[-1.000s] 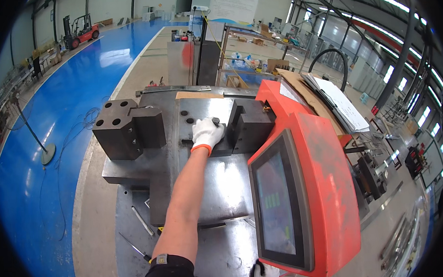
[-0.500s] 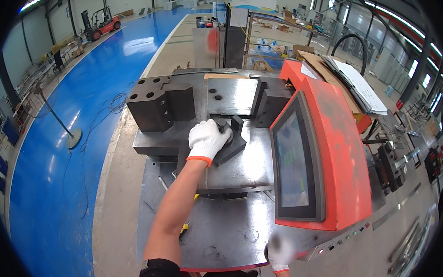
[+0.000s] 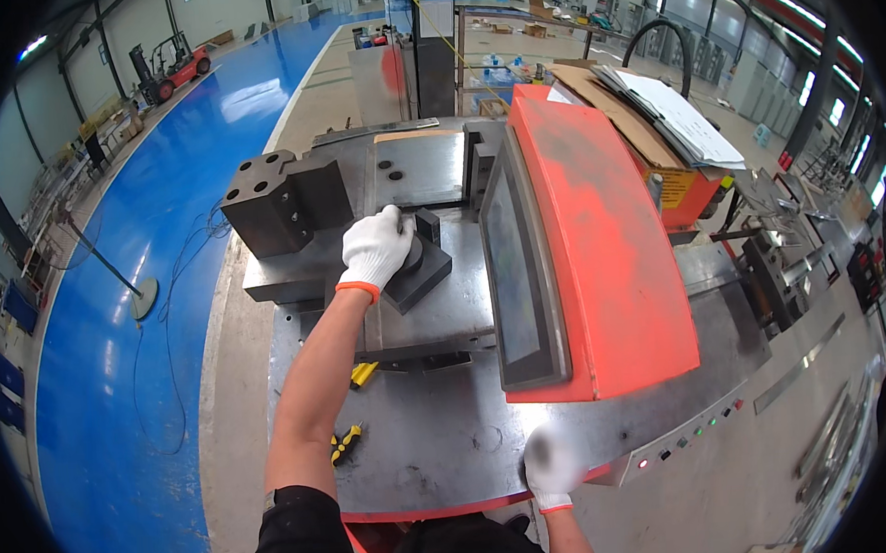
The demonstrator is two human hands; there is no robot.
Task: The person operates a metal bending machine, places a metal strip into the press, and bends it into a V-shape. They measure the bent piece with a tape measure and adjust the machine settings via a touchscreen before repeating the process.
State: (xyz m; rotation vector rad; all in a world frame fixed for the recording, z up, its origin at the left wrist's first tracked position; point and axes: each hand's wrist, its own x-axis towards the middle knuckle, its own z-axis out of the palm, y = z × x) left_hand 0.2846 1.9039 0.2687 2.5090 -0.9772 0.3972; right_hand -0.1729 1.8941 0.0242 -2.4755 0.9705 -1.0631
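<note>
My left hand (image 3: 376,248), in a white knit glove with an orange cuff, is closed over a dark round part on top of an angled black steel block (image 3: 425,285). The glove hides much of that round part. This block lies on the shiny steel bed of a machine, in front of a flat steel plate (image 3: 429,167). At the front edge of the metal worktop (image 3: 452,446) rests my right hand (image 3: 551,471), gloved in the same way. A blur covers its fingers, so their grip does not show.
A red machine housing with a screen (image 3: 602,258) stands right of the block. A tall dark steel block (image 3: 274,205) with holes rises at the left. Yellow-handled pliers (image 3: 346,444) lie on the worktop. Push buttons (image 3: 687,439) line the front panel at the right.
The view has shifted, so the machine sits further left and the housing turns its screen away more. My left hand stays on the block; my right hand stays at the worktop's edge.
</note>
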